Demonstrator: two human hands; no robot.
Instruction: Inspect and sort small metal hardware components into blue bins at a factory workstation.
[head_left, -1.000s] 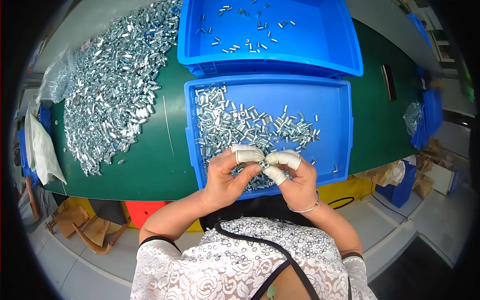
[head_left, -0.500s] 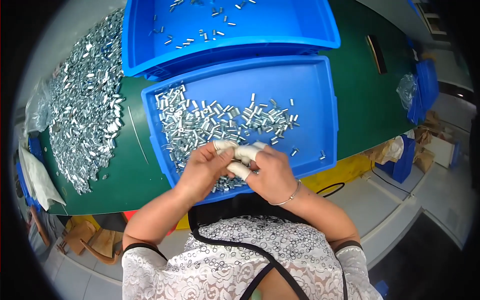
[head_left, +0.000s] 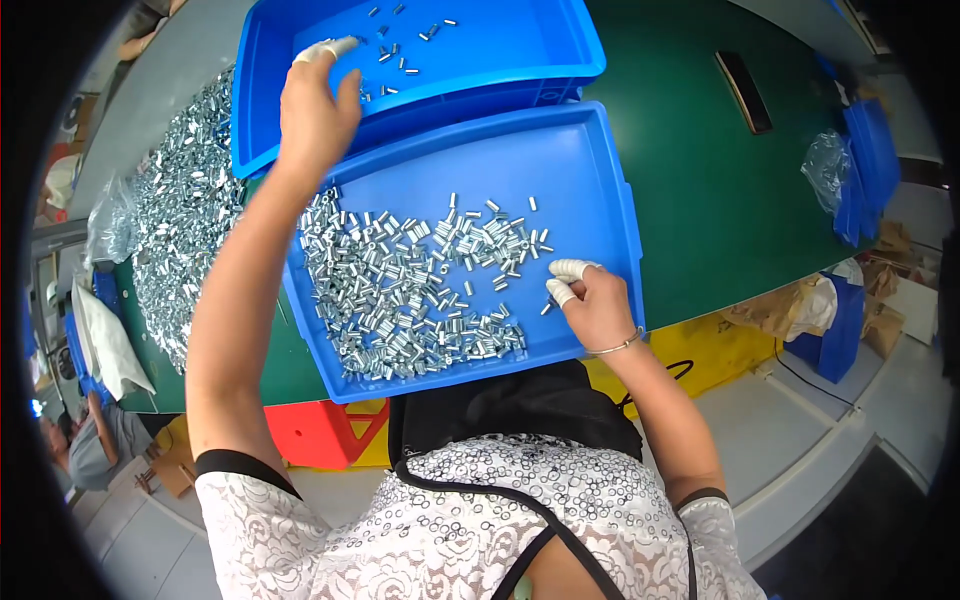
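Green bench carries everything. Nearest, blue near bin sits square in front of the person, probably so both hands reach it easily. Short metal sleeves lie loose in it, bunched left and near, which seems to leave the right side free for working. Right hand is over that right side, thumb and fingertips close together; cannot tell whether they grip anything. One loose sleeve is just beside or touching the thumb tip. White finger covers on both hands, likely against wear. Big heap of metal parts on the left, beside the bins. Far side: blue far bin stands behind the near one, presumably within arm's reach on purpose, a few sleeves scattered inside. Left hand reaches over it, thumb spread from fingers, nothing visibly gripped. Dark phone far right, well apart from the bins.
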